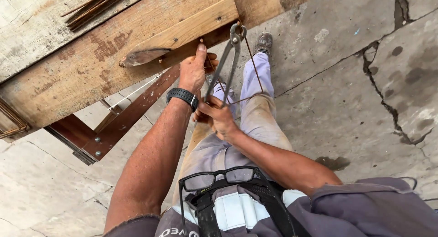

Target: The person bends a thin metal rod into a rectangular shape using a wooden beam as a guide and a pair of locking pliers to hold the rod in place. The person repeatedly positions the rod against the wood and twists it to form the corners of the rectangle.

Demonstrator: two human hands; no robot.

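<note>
Your right hand [218, 117] squeezes the pincers' [228, 64] handles; at 11 o'clock your left hand [194, 70] pinches the bent wire [255, 68] against the wooden bench [91, 68]. If the pincer head at 12 slips off, the wire could spring toward your fingers.

The rough wooden desk [68, 77] fills the upper left of the frame, its pale nailed-on board [191, 29] and long-handled steel pincers [228, 64] crowding the top centre. Right of the legs, the cracked grey concrete floor [346, 95] lies open. A reddish wooden brace [132, 114] blocks the space under the desk.
</note>
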